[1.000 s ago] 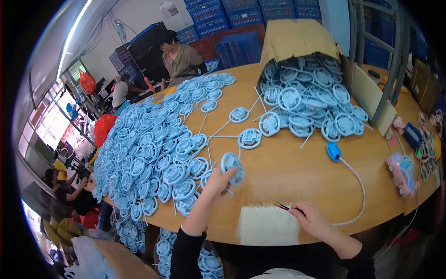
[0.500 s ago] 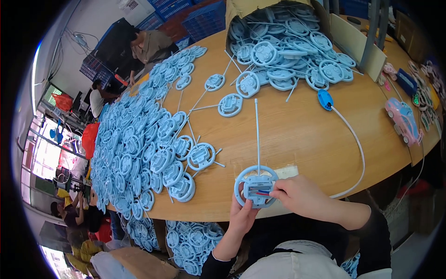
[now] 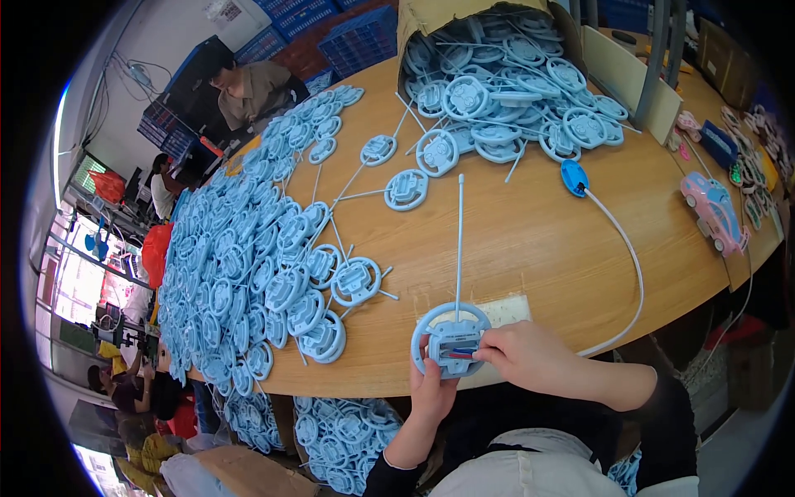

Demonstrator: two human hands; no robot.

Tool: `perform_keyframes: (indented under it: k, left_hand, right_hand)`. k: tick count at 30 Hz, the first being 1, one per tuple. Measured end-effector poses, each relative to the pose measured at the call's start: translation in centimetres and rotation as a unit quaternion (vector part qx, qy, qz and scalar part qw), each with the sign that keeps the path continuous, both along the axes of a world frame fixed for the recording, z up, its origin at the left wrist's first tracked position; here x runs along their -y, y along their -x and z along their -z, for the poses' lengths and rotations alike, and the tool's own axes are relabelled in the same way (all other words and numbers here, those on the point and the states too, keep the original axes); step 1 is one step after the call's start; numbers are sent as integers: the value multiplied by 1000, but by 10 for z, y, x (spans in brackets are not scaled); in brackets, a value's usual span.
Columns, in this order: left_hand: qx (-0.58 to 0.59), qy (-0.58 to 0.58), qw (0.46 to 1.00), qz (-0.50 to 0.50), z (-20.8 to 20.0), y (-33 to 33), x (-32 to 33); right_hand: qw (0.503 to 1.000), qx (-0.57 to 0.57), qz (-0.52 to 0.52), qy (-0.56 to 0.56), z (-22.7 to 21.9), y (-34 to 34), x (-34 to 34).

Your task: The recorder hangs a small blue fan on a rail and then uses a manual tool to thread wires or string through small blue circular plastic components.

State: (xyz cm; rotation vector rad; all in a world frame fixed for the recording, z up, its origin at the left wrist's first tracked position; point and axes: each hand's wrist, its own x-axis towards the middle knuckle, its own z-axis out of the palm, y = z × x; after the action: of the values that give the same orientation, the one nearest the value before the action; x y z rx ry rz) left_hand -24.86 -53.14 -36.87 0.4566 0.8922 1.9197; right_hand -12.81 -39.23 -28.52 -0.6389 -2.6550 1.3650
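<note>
head view: both hands clamp a light, stiff pale-blue plastic steering-wheel toy remote [image 3: 451, 340], left hand [image 3: 431, 389] gripping its rim, right hand [image 3: 530, 356] pinching its centre, thin antenna likely fragile.

Left hand [image 3: 431, 389] and right hand [image 3: 530, 358] hold 1 blue steering-wheel toy [image 3: 451, 340] (antenna upward) over the wooden table [image 3: 530, 240].

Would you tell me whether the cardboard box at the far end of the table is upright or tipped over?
Tipped over: the cardboard box lies on its side, blue wheel parts spilling out.
</note>
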Motion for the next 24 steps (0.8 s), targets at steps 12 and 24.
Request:
perform_keyframes:
  k: [12,24]
  left_hand:
    - [3,15,1000,10,7,-4,-12]
    - [-13,3,1000,7,-3,-8,-22]
  right_hand:
    - [998,26,30,-41,7,-7,2]
    - [998,-56,29,0,31,5,7]
